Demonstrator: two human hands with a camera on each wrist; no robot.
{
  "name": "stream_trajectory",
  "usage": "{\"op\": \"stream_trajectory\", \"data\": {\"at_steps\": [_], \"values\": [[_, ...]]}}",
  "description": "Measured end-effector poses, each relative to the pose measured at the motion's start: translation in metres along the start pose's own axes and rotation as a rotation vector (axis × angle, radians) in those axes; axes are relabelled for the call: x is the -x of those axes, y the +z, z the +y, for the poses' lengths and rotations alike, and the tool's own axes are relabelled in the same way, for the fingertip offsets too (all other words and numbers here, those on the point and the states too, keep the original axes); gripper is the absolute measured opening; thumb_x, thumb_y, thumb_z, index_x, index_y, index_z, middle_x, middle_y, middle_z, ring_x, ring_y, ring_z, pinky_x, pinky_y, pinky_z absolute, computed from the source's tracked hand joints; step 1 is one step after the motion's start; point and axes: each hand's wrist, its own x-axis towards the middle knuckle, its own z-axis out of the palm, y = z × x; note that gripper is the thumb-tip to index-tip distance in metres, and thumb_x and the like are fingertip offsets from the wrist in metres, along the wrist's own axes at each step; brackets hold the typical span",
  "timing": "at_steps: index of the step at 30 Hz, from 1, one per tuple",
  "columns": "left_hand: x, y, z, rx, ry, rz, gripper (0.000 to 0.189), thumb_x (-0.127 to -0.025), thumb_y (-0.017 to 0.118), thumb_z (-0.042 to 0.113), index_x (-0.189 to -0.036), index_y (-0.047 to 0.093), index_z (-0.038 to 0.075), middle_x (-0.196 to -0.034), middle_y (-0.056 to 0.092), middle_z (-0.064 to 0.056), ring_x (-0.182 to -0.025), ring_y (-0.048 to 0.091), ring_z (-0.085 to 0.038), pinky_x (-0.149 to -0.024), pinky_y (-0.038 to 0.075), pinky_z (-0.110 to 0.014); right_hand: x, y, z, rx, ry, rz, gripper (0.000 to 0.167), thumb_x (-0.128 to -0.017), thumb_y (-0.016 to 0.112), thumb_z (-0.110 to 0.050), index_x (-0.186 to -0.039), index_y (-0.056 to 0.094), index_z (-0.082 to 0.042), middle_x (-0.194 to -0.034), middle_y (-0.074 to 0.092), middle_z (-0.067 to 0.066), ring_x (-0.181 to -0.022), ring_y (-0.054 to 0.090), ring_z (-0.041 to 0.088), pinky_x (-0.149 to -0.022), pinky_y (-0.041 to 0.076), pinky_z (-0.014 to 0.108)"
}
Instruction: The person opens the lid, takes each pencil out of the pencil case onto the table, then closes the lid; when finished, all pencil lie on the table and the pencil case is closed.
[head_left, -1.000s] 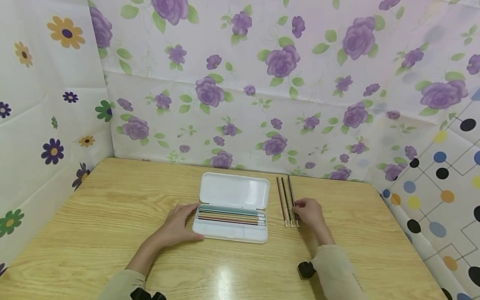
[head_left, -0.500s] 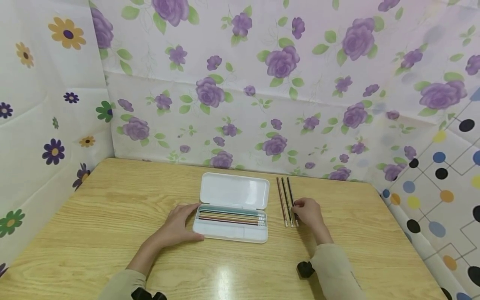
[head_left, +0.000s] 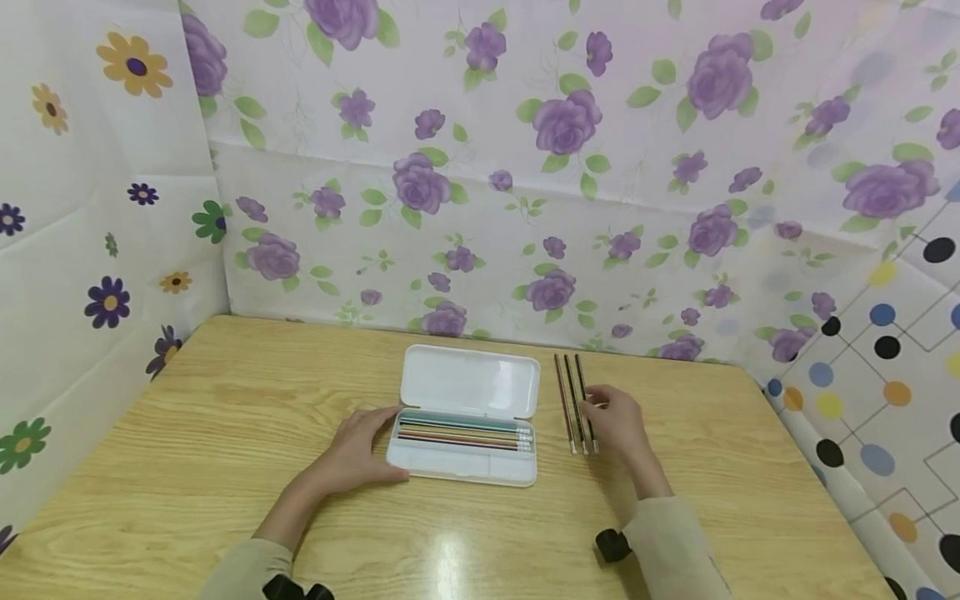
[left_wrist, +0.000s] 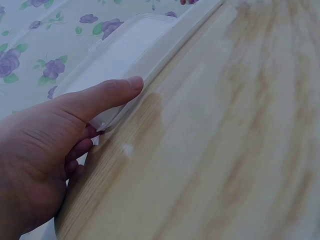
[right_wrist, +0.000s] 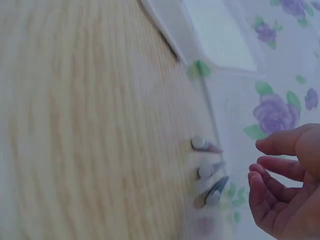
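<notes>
A white pencil case (head_left: 442, 464) lies with its lid (head_left: 468, 381) tipped back, several pencils (head_left: 457, 436) in a row inside. My left hand (head_left: 348, 454) holds its left end, thumb along the front edge and fingers at the back; the left wrist view shows the thumb against the case wall (left_wrist: 175, 42). To the right of the case three pencils lie side by side: a reddish one (head_left: 563, 404), a dark middle one (head_left: 574, 400) and a dark right-hand one (head_left: 581, 379). Beside the last is my right hand (head_left: 621, 421), its thumb and fingers parted in the right wrist view.
The wooden table (head_left: 262, 392) meets a flower-printed cloth (head_left: 480, 250) at its back edge. More patterned cloth hangs at the left (head_left: 97, 358) and right. A small black device (head_left: 612, 545) sits at the right sleeve, and another (head_left: 288, 587) at the left.
The right-hand pencil has slid slightly toward me, level with the other two. My right hand has let go of it and lifted a little. My left hand has stayed put.
</notes>
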Motion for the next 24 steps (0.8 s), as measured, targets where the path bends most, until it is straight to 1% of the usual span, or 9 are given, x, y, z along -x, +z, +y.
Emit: {"op": "stream_trajectory", "data": {"at_steps": [2, 5, 8, 12, 15, 17, 21, 24], "values": [[0.000, -0.001, 0.000, -0.001, -0.002, 0.000, 0.101, -0.063, 0.087, 0.050, -0.145, 0.043, 0.008, -0.137, 0.046, -0.014, -0.127, 0.035, -0.033, -0.100, 0.029, -0.060, 0.002, 0.003, -0.009, -0.009, -0.047, -0.003, 0.033, -0.092, 0.062, -0.010, -0.121, 0.061, 0.008, -0.104, 0.065, 0.017, -0.097, 0.060, 0.032, -0.079, 0.052, 0.043], [0.000, -0.001, 0.000, -0.002, 0.000, 0.001, 0.101, -0.063, 0.087, 0.049, -0.145, 0.043, 0.008, -0.136, 0.045, -0.014, -0.126, 0.035, -0.033, -0.100, 0.029, -0.060, 0.004, 0.012, -0.021, -0.025, -0.130, -0.030, 0.030, -0.090, 0.065, -0.006, -0.118, 0.064, 0.007, -0.099, 0.066, 0.013, -0.092, 0.061, 0.028, -0.077, 0.052, 0.040], [0.001, -0.001, 0.000, -0.001, 0.000, 0.004, 0.101, -0.063, 0.087, 0.049, -0.144, 0.043, 0.008, -0.136, 0.046, -0.014, -0.126, 0.035, -0.033, -0.100, 0.029, -0.060, 0.006, 0.022, -0.032, -0.036, -0.214, -0.085, 0.025, -0.089, 0.066, -0.004, -0.113, 0.067, 0.004, -0.096, 0.067, 0.009, -0.088, 0.061, 0.023, -0.074, 0.052, 0.036], [0.000, 0.000, 0.001, 0.001, 0.001, 0.006, 0.102, -0.063, 0.087, 0.050, -0.144, 0.044, 0.008, -0.137, 0.046, -0.013, -0.126, 0.035, -0.033, -0.100, 0.029, -0.060, 0.006, 0.037, -0.040, -0.004, -0.301, -0.155, 0.020, -0.088, 0.068, -0.003, -0.107, 0.070, -0.001, -0.096, 0.069, 0.005, -0.087, 0.063, 0.020, -0.074, 0.053, 0.034], [0.000, 0.001, 0.001, -0.001, 0.003, 0.007, 0.102, -0.062, 0.087, 0.050, -0.144, 0.044, 0.008, -0.137, 0.046, -0.013, -0.126, 0.035, -0.033, -0.100, 0.030, -0.059, 0.006, 0.046, -0.046, 0.022, -0.323, -0.202, 0.018, -0.088, 0.069, -0.003, -0.106, 0.072, -0.003, -0.099, 0.070, 0.005, -0.088, 0.064, 0.018, -0.075, 0.054, 0.031], [0.000, 0.001, 0.001, 0.000, 0.004, 0.007, 0.102, -0.062, 0.087, 0.051, -0.145, 0.044, 0.009, -0.137, 0.046, -0.013, -0.126, 0.035, -0.033, -0.100, 0.030, -0.059, 0.006, 0.051, -0.050, 0.026, -0.324, -0.240, 0.018, -0.089, 0.069, -0.004, -0.106, 0.073, -0.004, -0.101, 0.070, 0.005, -0.090, 0.065, 0.018, -0.075, 0.054, 0.029], [0.000, 0.001, 0.000, -0.004, 0.006, 0.010, 0.102, -0.062, 0.087, 0.051, -0.145, 0.044, 0.009, -0.137, 0.046, -0.013, -0.126, 0.035, -0.033, -0.100, 0.030, -0.058, 0.005, 0.055, -0.059, 0.023, -0.353, -0.316, 0.019, -0.090, 0.066, -0.002, -0.108, 0.072, -0.002, -0.104, 0.070, 0.009, -0.093, 0.066, 0.022, -0.077, 0.054, 0.030], [0.000, 0.001, -0.001, -0.008, 0.005, 0.012, 0.102, -0.062, 0.087, 0.052, -0.144, 0.044, 0.010, -0.136, 0.046, -0.012, -0.126, 0.036, -0.032, -0.100, 0.030, -0.058, 0.005, 0.059, -0.063, 0.051, -0.382, -0.346, 0.019, -0.090, 0.065, -0.001, -0.108, 0.072, -0.002, -0.102, 0.070, 0.009, -0.093, 0.066, 0.022, -0.078, 0.054, 0.030]]}}
